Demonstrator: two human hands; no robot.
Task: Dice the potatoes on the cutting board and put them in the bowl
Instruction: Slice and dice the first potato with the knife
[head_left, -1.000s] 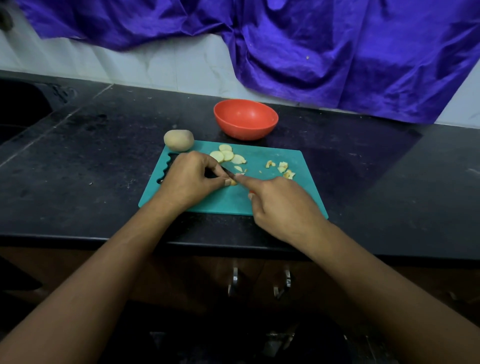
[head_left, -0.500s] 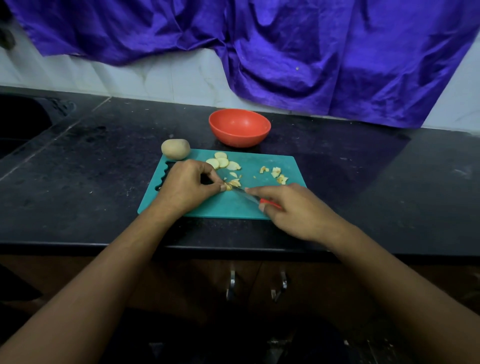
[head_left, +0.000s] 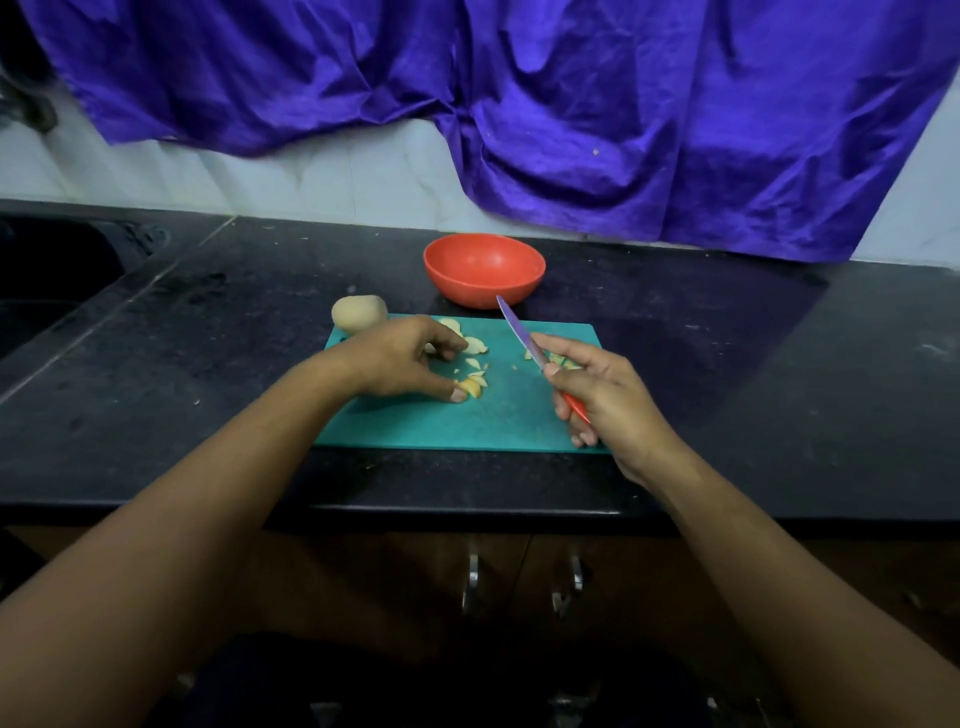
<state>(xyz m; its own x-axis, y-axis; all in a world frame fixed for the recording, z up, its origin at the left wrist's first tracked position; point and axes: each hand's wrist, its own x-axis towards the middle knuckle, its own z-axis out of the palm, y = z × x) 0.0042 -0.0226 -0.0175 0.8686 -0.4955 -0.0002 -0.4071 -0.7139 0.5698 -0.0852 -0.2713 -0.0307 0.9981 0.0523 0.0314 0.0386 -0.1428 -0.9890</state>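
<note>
A teal cutting board (head_left: 498, 426) lies on the black counter. Cut potato pieces (head_left: 474, 385) lie near its middle, with slices (head_left: 475, 344) behind them and a few more bits (head_left: 558, 358) to the right. My left hand (head_left: 402, 361) arches over the board, its thumb touching the cut pieces. My right hand (head_left: 605, 395) grips a red-handled knife (head_left: 522, 335), the blade lifted off the board and pointing up towards the empty red bowl (head_left: 484, 268). A whole potato (head_left: 359, 312) sits at the board's back left corner.
The black counter (head_left: 727, 364) runs wide on both sides, its front edge just below the board. A dark sink (head_left: 47, 280) lies at the far left. Purple cloth (head_left: 571, 114) hangs on the wall behind. Cabinet handles (head_left: 472, 579) show below the counter.
My right hand has pulled the knife away from the pieces and raised it, blade tip now pointing at the bowl. My left hand's fingers have spread, thumb still at the cut pieces.
</note>
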